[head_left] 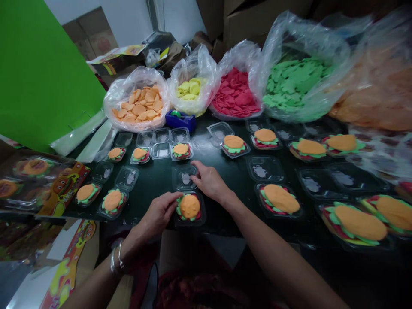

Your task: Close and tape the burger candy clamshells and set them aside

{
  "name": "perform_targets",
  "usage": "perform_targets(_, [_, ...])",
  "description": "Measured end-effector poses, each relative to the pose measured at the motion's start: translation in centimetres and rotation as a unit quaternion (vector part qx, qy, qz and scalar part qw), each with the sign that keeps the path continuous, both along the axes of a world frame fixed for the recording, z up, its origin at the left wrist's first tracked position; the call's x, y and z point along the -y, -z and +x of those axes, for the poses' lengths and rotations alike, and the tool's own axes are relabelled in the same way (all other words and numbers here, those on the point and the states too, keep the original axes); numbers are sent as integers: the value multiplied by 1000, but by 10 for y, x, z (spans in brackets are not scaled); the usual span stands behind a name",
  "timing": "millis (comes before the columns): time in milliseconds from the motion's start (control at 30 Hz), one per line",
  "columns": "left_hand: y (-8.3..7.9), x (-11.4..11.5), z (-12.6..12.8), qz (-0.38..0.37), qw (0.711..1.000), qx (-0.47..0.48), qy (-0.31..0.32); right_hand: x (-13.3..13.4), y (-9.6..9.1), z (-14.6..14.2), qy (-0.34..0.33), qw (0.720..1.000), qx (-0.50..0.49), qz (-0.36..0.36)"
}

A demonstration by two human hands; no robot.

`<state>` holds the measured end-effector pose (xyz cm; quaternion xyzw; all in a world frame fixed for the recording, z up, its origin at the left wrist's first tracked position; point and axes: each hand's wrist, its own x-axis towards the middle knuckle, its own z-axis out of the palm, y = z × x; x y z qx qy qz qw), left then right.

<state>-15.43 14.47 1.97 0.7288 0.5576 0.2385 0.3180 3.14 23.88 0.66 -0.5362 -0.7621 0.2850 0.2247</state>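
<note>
Head view: burger (189, 207) sits in its clear tray (202, 216) at the desk's (151, 176) near edge, centred before the person, probably for easy reach. Left hand (162, 208): fingers close together at burger's left edge, perhaps steadying it; can't tell if pinching. Right hand (209, 180): thumb and forefinger spread at the lid (180, 177), no grip visible. Lid lies folded back, leaving burger exposed. Red pieces (236, 92) stay bagged behind, presumably sorted by colour.

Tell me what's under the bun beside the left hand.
Edges of a green layer and red layer show beneath the orange bun; the bun covers their middles and anything deeper.
</note>
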Motion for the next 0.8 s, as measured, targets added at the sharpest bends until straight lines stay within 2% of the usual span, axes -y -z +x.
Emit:
perform_targets(133, [0, -4, 4, 10, 998, -42, 47, -5, 1, -3, -9, 1000, -11, 0])
perform_targets(267, [0, -7, 9, 6, 997, -46, 60, 1, -3, 0, -9, 999, -35, 2])
perform_targets(367, [4, -3, 7, 5, 1000, -7, 25, 26, -6, 19, 4, 995, -102, 18])
perform_targets(500, [2, -2, -1, 46, 995, 4, -89, 68, -4, 50, -28, 988, -154, 3])
perform_targets(567, [-4, -13, -3, 95, 987, -23, -128, 80, 1, 57, -46, 988, -150, 7])
perform_targets(633, [-11, -31, -3, 130, 980, -75, -131, 85, 6, 56, -63, 988, -135, 32])
perform_targets(733, [-16, -66, -1, 106, 976, -169, -90, 85, 11, 48, -73, 991, -93, 67])
perform_targets(800, [-15, -84, 1, 72, 976, -193, -64, 85, 14, 44, -69, 992, -72, 72])
